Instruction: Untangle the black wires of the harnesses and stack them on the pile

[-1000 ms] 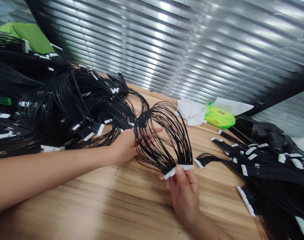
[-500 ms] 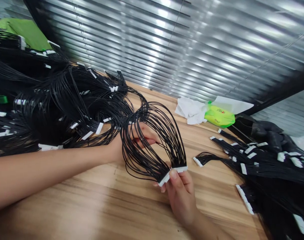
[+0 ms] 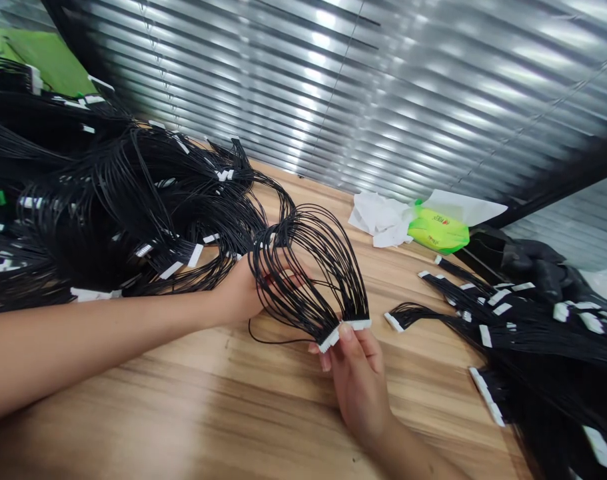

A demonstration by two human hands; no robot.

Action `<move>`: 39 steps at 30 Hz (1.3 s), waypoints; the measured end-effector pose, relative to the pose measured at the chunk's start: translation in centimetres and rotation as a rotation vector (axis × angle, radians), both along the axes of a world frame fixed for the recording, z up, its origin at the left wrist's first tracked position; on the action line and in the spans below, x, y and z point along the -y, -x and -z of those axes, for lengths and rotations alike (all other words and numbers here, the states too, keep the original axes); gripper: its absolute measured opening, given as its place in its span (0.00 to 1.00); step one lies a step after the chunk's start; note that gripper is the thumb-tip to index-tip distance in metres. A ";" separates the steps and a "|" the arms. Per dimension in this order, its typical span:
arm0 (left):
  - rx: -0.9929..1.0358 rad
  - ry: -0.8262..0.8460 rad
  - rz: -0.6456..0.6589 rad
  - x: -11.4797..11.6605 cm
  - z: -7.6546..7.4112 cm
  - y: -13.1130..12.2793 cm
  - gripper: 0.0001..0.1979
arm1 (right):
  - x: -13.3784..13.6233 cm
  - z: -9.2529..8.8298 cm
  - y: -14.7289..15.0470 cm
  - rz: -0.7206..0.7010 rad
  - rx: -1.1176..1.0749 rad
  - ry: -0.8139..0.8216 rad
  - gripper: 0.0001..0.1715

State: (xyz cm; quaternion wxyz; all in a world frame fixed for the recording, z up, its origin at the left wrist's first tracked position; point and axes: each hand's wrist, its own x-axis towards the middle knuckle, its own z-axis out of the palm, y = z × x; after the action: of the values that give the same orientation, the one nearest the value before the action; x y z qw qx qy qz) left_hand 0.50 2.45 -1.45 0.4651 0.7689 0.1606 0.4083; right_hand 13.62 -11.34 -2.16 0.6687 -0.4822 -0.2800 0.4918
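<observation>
Two white connectors (image 3: 357,325) of a black wire bundle (image 3: 310,267) are pinched side by side between the thumb and fingers of my right hand (image 3: 358,380). From them the wires arch up and to the left in a wide loop. My left hand (image 3: 248,283) is behind and partly inside this loop, its fingers curled around the wires and partly covered by them. One stray wire hangs below the loop, over the wooden table (image 3: 173,413).
A large heap of black wires (image 3: 118,187) with white connectors covers the left side. More harnesses (image 3: 543,340) lie at the right. White paper (image 3: 380,219) and a bright green packet (image 3: 438,230) rest near the metal shutter (image 3: 303,87), beside a black object (image 3: 538,267).
The connectors and my right hand have moved slightly up. The wires around my left hand have drawn in, and one stray wire now stands apart below the loop.
</observation>
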 end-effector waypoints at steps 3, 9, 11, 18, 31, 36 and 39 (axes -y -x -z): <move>-0.007 0.013 0.033 -0.1 0.1 0.2 0.05 | -0.2 0.0 -0.1 -0.010 -0.020 -0.009 0.17; -0.107 0.032 0.112 -0.1 0.1 0.6 0.07 | -0.5 -0.2 0.0 -0.014 -0.054 0.014 0.17; -0.144 -0.004 0.097 -0.2 0.0 0.6 0.07 | -0.5 -0.1 -0.1 -0.009 -0.049 0.032 0.18; -0.256 -0.011 0.046 -0.2 0.0 0.7 0.07 | -0.3 0.4 -0.4 -0.019 -0.024 0.055 0.18; -0.126 0.099 0.053 0.0 -0.5 0.4 0.06 | -0.1 0.7 -0.4 0.055 0.066 0.032 0.17; -0.111 0.110 0.000 -0.1 -0.8 0.2 0.06 | -0.2 0.8 -0.4 0.061 0.079 0.035 0.17; -0.106 0.089 -0.014 -0.3 -0.9 0.1 0.06 | -0.3 0.7 -0.4 0.051 0.077 0.029 0.17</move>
State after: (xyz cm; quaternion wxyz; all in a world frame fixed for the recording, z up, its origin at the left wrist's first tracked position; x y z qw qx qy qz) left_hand 0.38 2.72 -0.59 0.4868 0.7669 0.2082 0.3627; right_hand 14.01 -11.02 -2.81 0.6627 -0.5172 -0.2862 0.4597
